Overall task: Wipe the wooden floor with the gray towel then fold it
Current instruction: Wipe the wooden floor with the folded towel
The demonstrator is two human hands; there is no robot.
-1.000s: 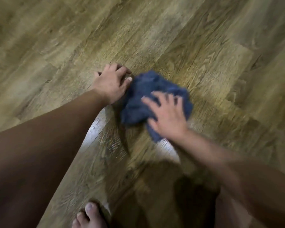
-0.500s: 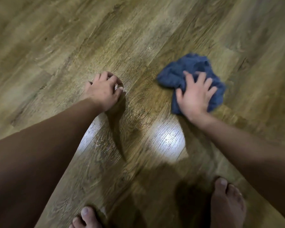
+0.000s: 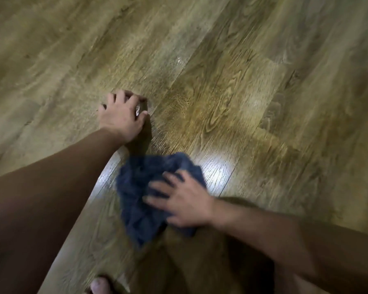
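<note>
A crumpled blue-gray towel (image 3: 140, 198) lies bunched on the wooden floor (image 3: 232, 92) in the lower middle of the head view. My right hand (image 3: 183, 200) presses down on its right side with the fingers spread over the cloth; the hand and towel are blurred. My left hand (image 3: 121, 115) rests on the bare planks above and to the left of the towel, fingers curled with the tips on the floor, holding nothing. The towel's upper edge sits just below my left wrist.
A bright glare patch (image 3: 217, 168) shines on the planks just right of the towel. Toes of one bare foot (image 3: 99, 285) show at the bottom edge. Planks run diagonally all around.
My right hand has dragged the towel from the upper right down and left, toward my body and below the left wrist. The left hand stays planted in the same spot.
</note>
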